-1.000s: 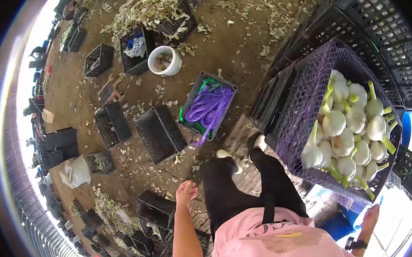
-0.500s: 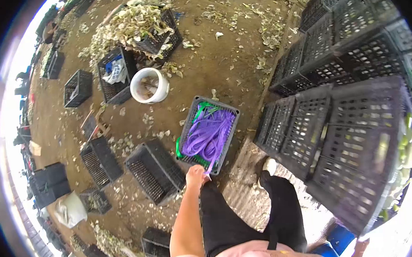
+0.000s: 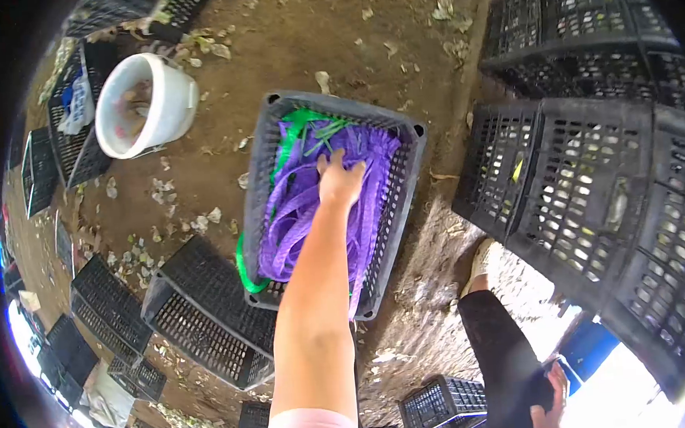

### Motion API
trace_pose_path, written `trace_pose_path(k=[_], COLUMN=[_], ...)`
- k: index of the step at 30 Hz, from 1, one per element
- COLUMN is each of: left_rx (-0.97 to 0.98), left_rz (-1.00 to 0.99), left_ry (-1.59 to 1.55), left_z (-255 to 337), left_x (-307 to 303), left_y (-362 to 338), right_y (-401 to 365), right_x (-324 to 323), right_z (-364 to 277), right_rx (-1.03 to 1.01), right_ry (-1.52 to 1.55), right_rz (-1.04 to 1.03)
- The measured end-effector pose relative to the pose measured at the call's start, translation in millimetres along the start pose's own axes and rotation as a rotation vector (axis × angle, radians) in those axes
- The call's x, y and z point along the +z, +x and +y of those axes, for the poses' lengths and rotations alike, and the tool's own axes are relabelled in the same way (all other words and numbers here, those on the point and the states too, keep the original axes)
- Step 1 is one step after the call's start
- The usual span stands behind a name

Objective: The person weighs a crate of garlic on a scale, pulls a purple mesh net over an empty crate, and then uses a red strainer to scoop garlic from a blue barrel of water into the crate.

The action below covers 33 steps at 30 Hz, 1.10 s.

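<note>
A dark plastic crate (image 3: 411,187) stands in front of me, heaped with purple mesh strips (image 3: 293,240) and some green strips (image 3: 295,131). My left hand (image 3: 341,184) reaches into this crate, fingers spread and touching the purple mesh near its far half. Its fingertips are partly hidden in the pile. A pale purple strip hangs toward the crate's near edge. Low on the right, my right hand (image 3: 552,404) is beside my dark trouser leg, thumb and fingers apart. A blue container (image 3: 590,348) lies close to it.
Stacked black crates (image 3: 581,194) with pale produce showing through their slots line the right side. A white bucket (image 3: 151,108) stands at the upper left. Black crates (image 3: 208,306) sit on the littered ground at left. Another crate (image 3: 445,402) is near my feet.
My left hand has moved from the crate's near edge, where it held a purple strip, forward into the pile. My view has come closer to the crate. My right hand shows more fully.
</note>
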<state>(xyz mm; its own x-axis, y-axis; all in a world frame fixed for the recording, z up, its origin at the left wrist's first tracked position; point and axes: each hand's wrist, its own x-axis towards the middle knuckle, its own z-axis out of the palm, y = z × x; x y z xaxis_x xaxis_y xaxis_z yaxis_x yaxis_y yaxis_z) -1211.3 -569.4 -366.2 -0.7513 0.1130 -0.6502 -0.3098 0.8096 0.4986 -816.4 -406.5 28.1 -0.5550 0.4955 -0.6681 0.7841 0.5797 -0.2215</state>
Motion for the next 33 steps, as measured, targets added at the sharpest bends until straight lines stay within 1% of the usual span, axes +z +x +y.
trace_pose_path(k=[2,4,6,7,8,9,10,11,12,13,14,15,16,17,18,19,20,21,22,24,25,26,27,28,30,31,32,33], left_rx=[-0.073,-0.133,-0.093,-0.032,0.032,0.028,0.086,0.116,-0.163,0.011,-0.063,0.032,0.084,0.13,0.187,0.267,0.345,0.362,0.369,0.541,0.474,0.463,0.447,0.427,0.499,0.518,0.621,0.6], left_rz=[-0.011,0.06,0.121,0.136,0.153,0.039,-0.067,-0.119,-0.288,-0.2,-0.314,-0.317,-0.261,-0.245,-0.241,-0.318,-0.406,-0.566,-0.718,-0.635,-0.653,-0.623,-0.623,-0.622,-0.668,-0.69,-0.594,-0.514], left_ry=[0.066,-0.13,-0.345,-0.392,-0.441,-0.438,-0.533,-0.461,-0.006,0.119,-0.021,-0.085,-0.114,-0.153,-0.191,-0.207,-0.22,-0.159,-0.08,-0.072,-0.022,0.063,-0.061,-0.186,-0.121,-0.089,-0.039,-0.03], left_z=[-9.3,-5.0,-20.1,-21.0,-20.3,-29.9,-24.1,-38.7,-0.1,-27.1,-7.8,10.0,32.7,58.9,83.2,100.3,120.5,150.9,173.5,145.5,158.5,151.3,138.3,126.0,121.5,135.2,152.5,175.4], left_x=[25.6,30.9,40.2,31.9,19.4,10.7,-7.5,-12.8,-58.1,-57.9,-84.5,-108.4,-130.4,-153.9,-175.6,-193.1,-210.1,-234.0,-253.6,-264.3,-279.6,-287.1,-291.4,-294.8,-307.6,-320.8,-325.4,-334.3], left_y=[38.6,40.9,36.4,14.7,-11.3,-38.0,-83.5,-123.9,-177.3,-217.9,-256.3,-295.3,-333.4,-367.3,-398.3,-425.1,-447.8,-472.4,-494.5,-524.1,-538.7,-545.8,-549.4,-550.6,-538.2,-546.8,-555.8,-569.3], right_y=[7.8,17.5,19.0,23.7,21.5,18.1,13.1,12.0,14.6,13.0,8.5,4.2,0.7,-3.8,-16.2,-24.0,-29.3,-34.9,-40.1,-59.0,-66.0,-72.4,-79.8,-93.2,-112.0,-128.5,-138.1,-144.5], right_x=[-2.3,-6.7,-14.1,-12.4,-13.0,-13.7,-13.9,-15.9,-18.5,-11.3,-5.2,-9.1,-11.1,-14.9,-25.4,-26.0,1.2,-16.7,-13.7,-39.7,-51.1,-60.7,-70.4,-92.2,-120.3,-137.3,-144.9,-148.8], right_z=[-1.8,-7.7,-10.0,-15.7,-7.0,7.6,14.2,5.1,-4.8,-2.1,-1.2,-14.9,-33.3,-54.3,-83.7,-103.2,-103.4,-133.7,-146.2,-178.1,-184.6,-190.8,-197.1,-198.0,-197.5,-198.0,-191.7,-185.3], right_rx=[0.051,0.044,0.034,-0.037,-0.035,-0.036,-0.037,-0.049,-0.065,-0.114,-0.157,-0.212,-0.268,-0.33,-0.161,0.05,-0.079,0.04,0.17,0.124,0.055,-0.012,-0.066,-0.147,-0.216,-0.243,-0.311,-0.388], right_ry=[0.17,0.113,0.112,0.058,0.101,0.144,0.19,0.207,0.224,0.25,0.276,0.293,0.316,0.449,0.548,0.762,1.103,1.398,1.648,1.65,1.672,1.687,1.699,1.806,1.737,1.659,1.495,1.3], right_rz=[-0.003,-0.072,-0.123,0.043,0.024,0.008,-0.008,-0.006,-0.001,0.028,0.066,0.073,0.094,0.057,-0.116,-0.394,-0.482,-0.662,-0.79,-0.704,-0.632,-0.567,-0.51,-0.549,-0.538,-0.403,-0.229,-0.029])
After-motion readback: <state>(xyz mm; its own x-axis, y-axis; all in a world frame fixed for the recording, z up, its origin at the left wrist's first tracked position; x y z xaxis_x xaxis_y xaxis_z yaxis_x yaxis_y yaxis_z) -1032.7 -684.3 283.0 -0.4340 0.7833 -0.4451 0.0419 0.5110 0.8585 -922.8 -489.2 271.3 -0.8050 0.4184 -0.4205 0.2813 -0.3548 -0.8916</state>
